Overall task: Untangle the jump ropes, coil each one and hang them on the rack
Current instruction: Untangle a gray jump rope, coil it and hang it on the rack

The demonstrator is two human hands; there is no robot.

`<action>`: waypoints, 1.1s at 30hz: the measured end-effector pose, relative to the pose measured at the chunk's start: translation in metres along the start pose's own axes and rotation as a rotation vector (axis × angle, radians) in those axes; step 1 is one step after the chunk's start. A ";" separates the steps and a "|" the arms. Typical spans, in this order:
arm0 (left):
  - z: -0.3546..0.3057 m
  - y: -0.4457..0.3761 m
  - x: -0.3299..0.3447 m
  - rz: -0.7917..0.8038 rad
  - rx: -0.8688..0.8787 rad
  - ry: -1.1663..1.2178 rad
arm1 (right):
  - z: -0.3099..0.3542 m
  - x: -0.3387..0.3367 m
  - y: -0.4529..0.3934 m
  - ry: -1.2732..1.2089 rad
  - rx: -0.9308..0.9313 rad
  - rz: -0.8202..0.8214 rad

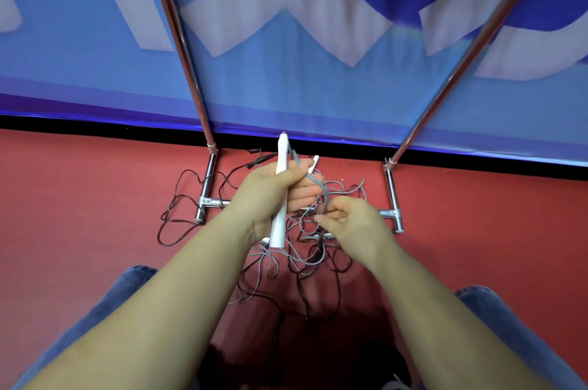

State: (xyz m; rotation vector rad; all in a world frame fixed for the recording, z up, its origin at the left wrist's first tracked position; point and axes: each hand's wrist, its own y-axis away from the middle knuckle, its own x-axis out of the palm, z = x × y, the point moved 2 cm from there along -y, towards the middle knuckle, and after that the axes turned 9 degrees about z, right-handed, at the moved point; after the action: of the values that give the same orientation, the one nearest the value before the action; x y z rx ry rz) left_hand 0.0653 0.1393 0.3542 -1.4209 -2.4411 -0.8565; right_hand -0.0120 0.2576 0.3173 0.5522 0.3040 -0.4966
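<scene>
Red floor under a tangle — left hand [270,189] grips the white handle [281,189], right hand [350,217] pinches the grey rope [324,195]; feed even loops, keeping tension.

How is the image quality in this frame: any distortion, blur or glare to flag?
Head view: strong wide-angle distortion, so the rack poles splay outward and the forearms loom large; the blue banner is soft at the top edge; light is even, with faint glints on the chrome base; the hands, white handle and grey rope are reasonably sharp.
</scene>
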 end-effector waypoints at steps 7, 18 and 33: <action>0.000 -0.002 -0.004 0.042 0.057 -0.077 | 0.010 -0.005 0.003 -0.255 0.053 -0.052; 0.020 -0.005 -0.008 0.136 -0.003 -0.627 | 0.037 -0.030 0.013 -1.087 0.075 0.005; 0.003 -0.003 -0.003 -0.050 0.066 -0.067 | 0.004 -0.009 0.003 0.159 0.003 0.007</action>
State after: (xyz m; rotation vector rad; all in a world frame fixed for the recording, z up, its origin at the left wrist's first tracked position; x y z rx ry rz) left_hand 0.0645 0.1378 0.3498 -1.3927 -2.5391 -0.7428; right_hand -0.0175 0.2604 0.3255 0.5962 0.4528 -0.4476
